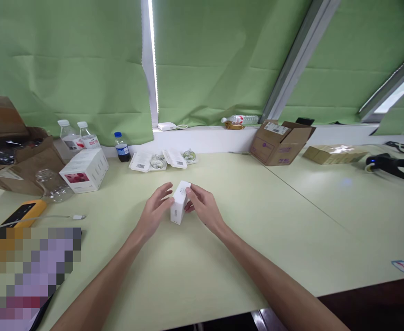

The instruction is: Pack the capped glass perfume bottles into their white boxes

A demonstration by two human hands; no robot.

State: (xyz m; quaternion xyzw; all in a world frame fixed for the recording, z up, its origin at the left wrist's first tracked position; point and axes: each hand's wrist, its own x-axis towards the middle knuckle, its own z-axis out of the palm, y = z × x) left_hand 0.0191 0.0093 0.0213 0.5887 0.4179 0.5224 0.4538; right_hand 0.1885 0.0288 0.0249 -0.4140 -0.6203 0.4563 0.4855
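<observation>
A small white box (177,212) with fine print stands near the middle of the pale table. My right hand (205,204) holds it from the right, thumb at its upper edge and the fingers partly hidden behind it. On the other side my left hand (153,209) is open, with its fingers apart and curved toward the box. Its thumb tip is at the box's left side; whether it touches, I cannot tell. Beyond the hands, at the back of the table, lie opened white packs (141,161) with a coiled clear item (157,161) on one.
On the left are a larger white box (84,174), an empty clear bottle (53,186), a blue-capped bottle (122,149), a yellow device (29,211) with a cable, and a blurred-out area. A cardboard box (274,145), a flat carton (336,154) and a black device (391,165) are at the right.
</observation>
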